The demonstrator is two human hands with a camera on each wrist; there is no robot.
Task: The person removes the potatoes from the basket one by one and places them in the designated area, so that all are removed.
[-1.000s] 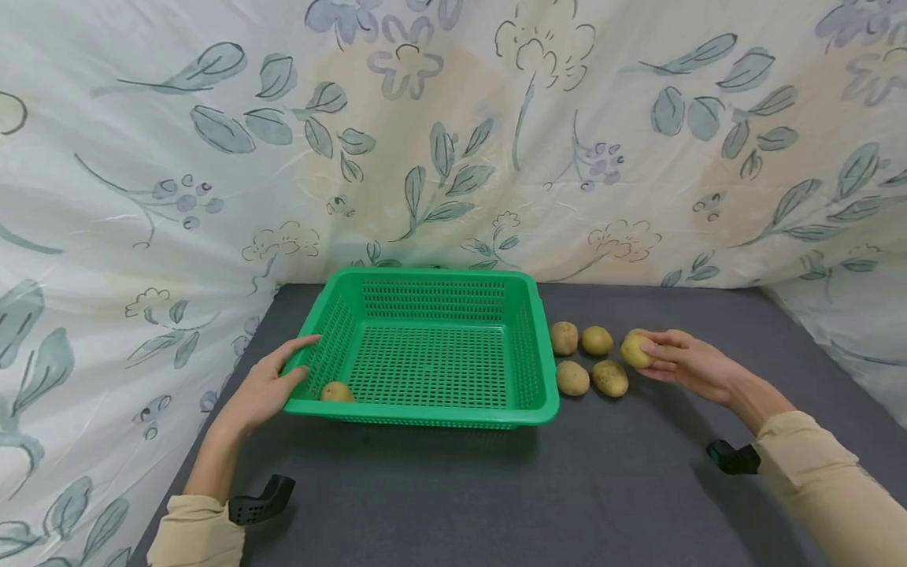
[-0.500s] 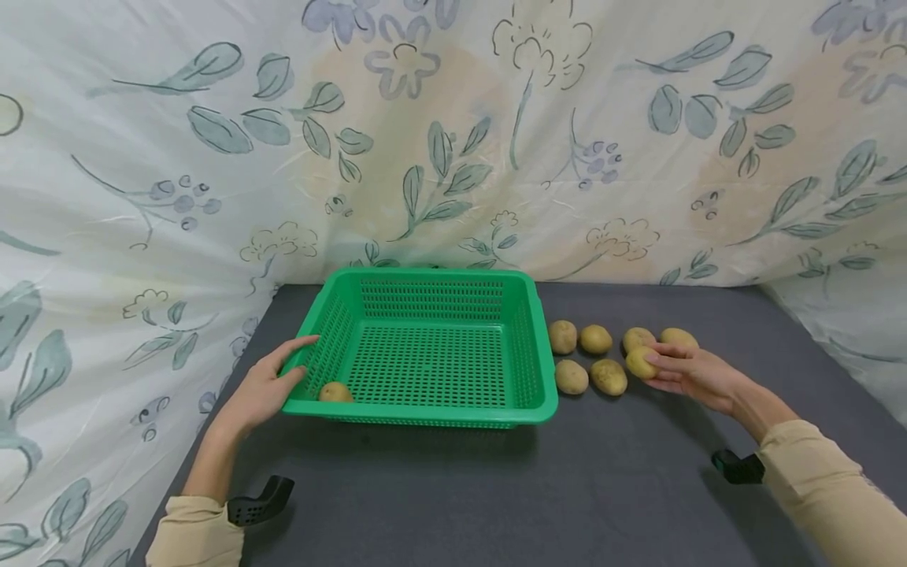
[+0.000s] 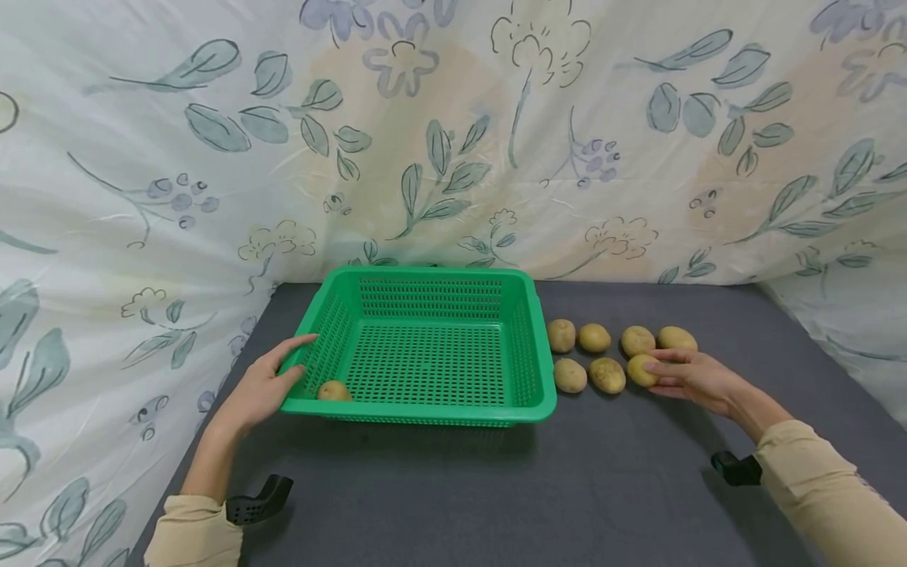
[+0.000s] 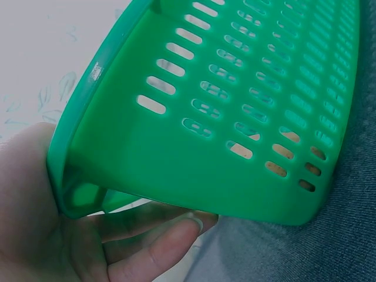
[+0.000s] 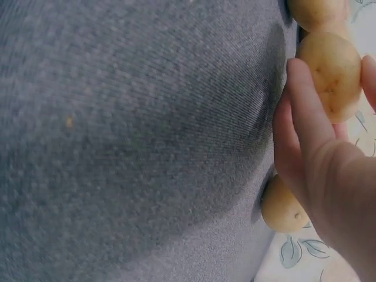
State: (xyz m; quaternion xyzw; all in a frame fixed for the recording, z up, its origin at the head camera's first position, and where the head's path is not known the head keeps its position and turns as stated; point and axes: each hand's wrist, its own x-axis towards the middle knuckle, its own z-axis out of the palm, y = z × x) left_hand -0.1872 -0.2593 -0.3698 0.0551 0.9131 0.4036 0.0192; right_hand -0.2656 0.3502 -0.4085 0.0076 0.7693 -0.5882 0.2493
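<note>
In the head view, my right hand [image 3: 697, 382] pinches a yellow potato [image 3: 642, 370] at the near right end of a group of potatoes. The right wrist view shows the fingers [image 5: 308, 108] along one side of that potato [image 5: 329, 76] and the thumb on the other. My left hand [image 3: 265, 384] grips the left rim of a green plastic basket [image 3: 425, 415], also seen close up as the perforated basket wall [image 4: 135, 158] in the left wrist view. One potato [image 3: 335, 391] lies inside the basket, in its near left corner.
Several other potatoes sit in two rows right of the basket, among them one potato [image 3: 562, 336] by its wall and another potato [image 3: 676, 339] behind my right hand. A dark grey cloth [image 3: 453, 496] covers the table. Floral fabric [image 3: 439, 142] hangs behind.
My right hand has brought its potato down to the near row. Two potatoes in the far row now show behind that hand. The left hand and the basket have stayed put.
</note>
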